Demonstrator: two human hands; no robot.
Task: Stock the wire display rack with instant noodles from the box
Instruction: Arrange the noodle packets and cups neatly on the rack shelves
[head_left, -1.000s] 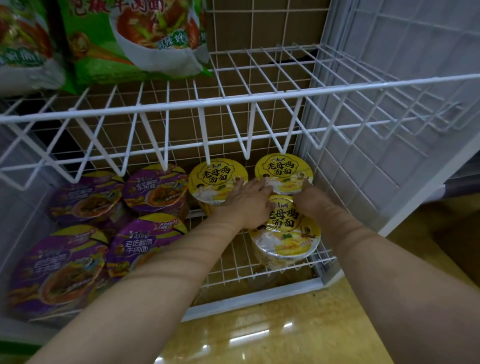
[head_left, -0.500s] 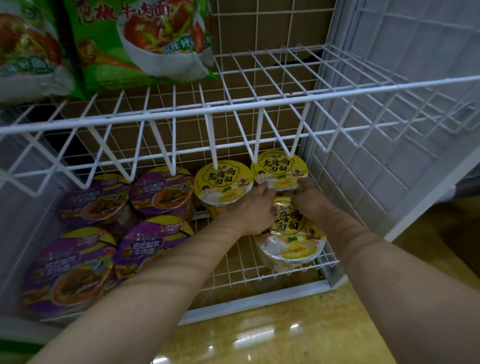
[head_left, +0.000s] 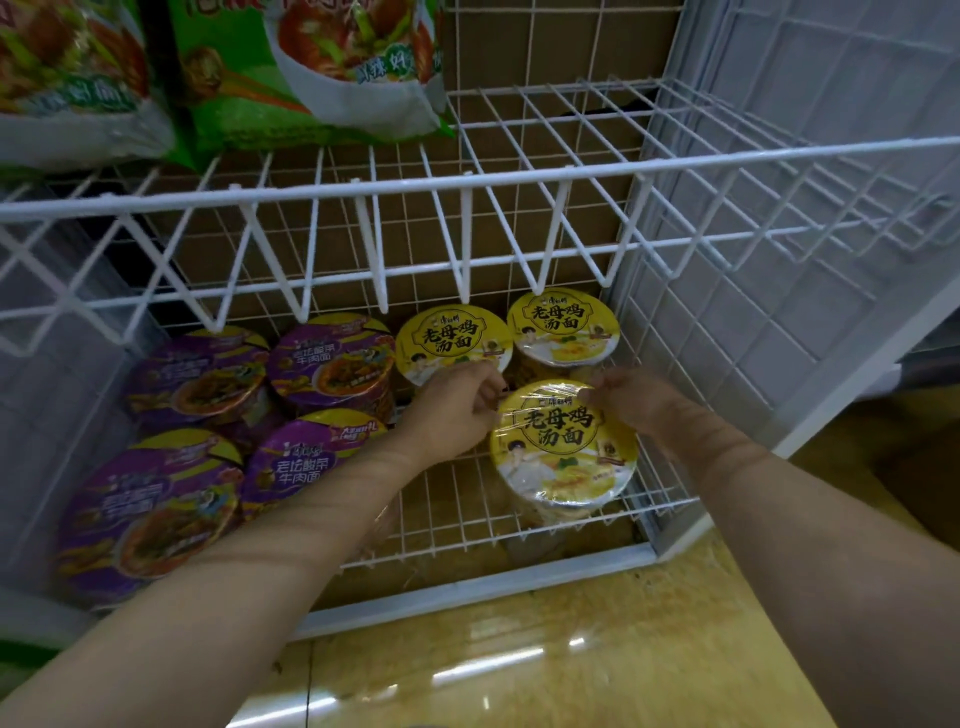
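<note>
Step in hand: seating a yellow noodle bowl on the bottom shelf (head_left: 467, 525) of the wire display rack (head_left: 519, 171). Both hands reach in under the upper shelf's front rail.

The front yellow bowl (head_left: 563, 444) stands upright on the wire floor, right side of the shelf, near the side grid. Left hand (head_left: 457, 410) sits at the bowl's upper-left rim, fingers curled, tips touching the rim edge; looks like a light pinch on the lid lip, not a full wrap. Right hand (head_left: 631, 397) is at the upper-right rim, fingers bent down over the far edge, gripping it. Thumbs are hidden, so how tight the hold is I cannot tell.

Behind it: two more yellow bowls, back-left yellow bowl (head_left: 452, 340) and back-right yellow bowl (head_left: 563, 325), side by side at the back. Front bowl stands just in front of the back-right one, very near or touching. Purple bowls (head_left: 208, 415), four visible, fill the left half, some tilted. Green noodle packs (head_left: 311, 67) lie on the shelf above. Box not in view.

Judgement: placement is nearly done; bowl is down, hands only squaring it. Next move calls for letting go, pulling both arms out under the rail without snagging, and fetching another bowl for the open gap front-centre, between purple stack and this bowl.
</note>
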